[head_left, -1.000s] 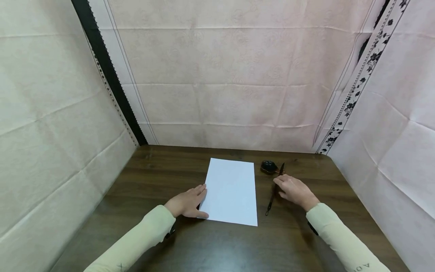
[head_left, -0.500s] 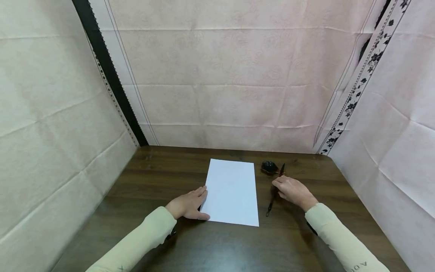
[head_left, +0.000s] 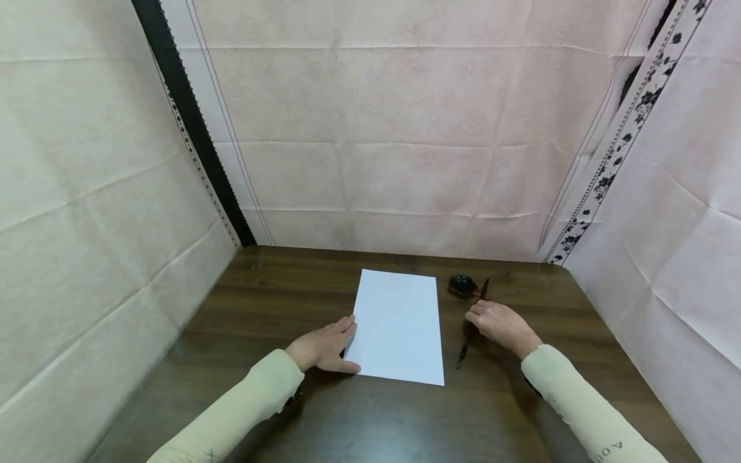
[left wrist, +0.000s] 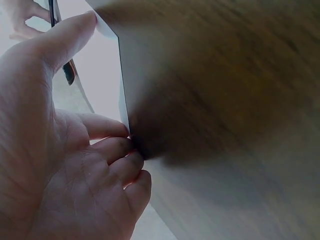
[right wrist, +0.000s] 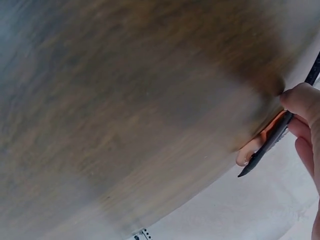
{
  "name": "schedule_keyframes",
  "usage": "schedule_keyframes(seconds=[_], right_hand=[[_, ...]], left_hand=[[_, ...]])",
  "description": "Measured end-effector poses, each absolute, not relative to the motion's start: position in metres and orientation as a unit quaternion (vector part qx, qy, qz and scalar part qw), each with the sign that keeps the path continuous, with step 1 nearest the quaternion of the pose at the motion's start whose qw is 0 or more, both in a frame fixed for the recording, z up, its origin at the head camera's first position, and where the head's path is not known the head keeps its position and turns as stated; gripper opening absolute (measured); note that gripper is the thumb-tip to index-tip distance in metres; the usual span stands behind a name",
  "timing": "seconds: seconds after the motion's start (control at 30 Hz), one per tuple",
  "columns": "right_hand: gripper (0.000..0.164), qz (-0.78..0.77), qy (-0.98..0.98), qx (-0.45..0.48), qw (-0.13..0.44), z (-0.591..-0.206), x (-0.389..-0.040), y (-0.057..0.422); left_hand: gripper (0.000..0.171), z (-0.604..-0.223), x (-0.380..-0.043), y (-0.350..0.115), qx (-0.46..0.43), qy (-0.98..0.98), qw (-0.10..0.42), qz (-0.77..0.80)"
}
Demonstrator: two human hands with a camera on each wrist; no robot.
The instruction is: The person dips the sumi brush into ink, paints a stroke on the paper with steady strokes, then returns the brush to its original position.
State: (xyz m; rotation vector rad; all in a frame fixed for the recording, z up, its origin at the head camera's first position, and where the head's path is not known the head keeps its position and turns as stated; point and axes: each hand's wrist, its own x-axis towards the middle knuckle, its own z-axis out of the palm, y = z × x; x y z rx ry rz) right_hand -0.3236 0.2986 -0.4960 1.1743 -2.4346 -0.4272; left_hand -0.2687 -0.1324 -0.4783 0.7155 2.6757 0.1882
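A blank white sheet of paper [head_left: 398,328] lies on the table in front of me. My left hand [head_left: 325,347] rests on its lower left edge, fingers and thumb spread apart. In the left wrist view, the thumb of that left hand [left wrist: 65,42] lies over the paper [left wrist: 102,65]. To the right of the sheet, my right hand [head_left: 500,326] pinches a dark brush [head_left: 464,350] with a small loop at its near end. The right wrist view shows the brush [right wrist: 265,145] with its pointed black tip beyond my right hand [right wrist: 305,115].
A small reddish-brown dish [head_left: 461,286] with a glossy black top sits beyond the right hand, close to the brush tip. The brown wooden table [head_left: 370,424] is bordered by pale cloth walls [head_left: 376,128] at the back and both sides.
The whole view has shifted slightly to the right. My right hand, with the brush, has come a little nearer. The left hand keeps its place on the paper.
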Motion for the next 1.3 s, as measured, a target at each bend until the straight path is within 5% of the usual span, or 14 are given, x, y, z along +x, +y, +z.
schedule_keyframes(seconds=[0.97,1.3], right_hand=[[0.027,-0.219,-0.823,0.476,0.221,-0.500,-0.328,0.303],[0.039,-0.230,-0.808,0.481,0.253,-0.489,-0.327,0.304]], left_hand=[[0.102,-0.477,-0.266,-0.131,0.248,0.949,0.184,0.067],[0.102,-0.475,-0.268,-0.131,0.247,0.949,0.185,0.065]])
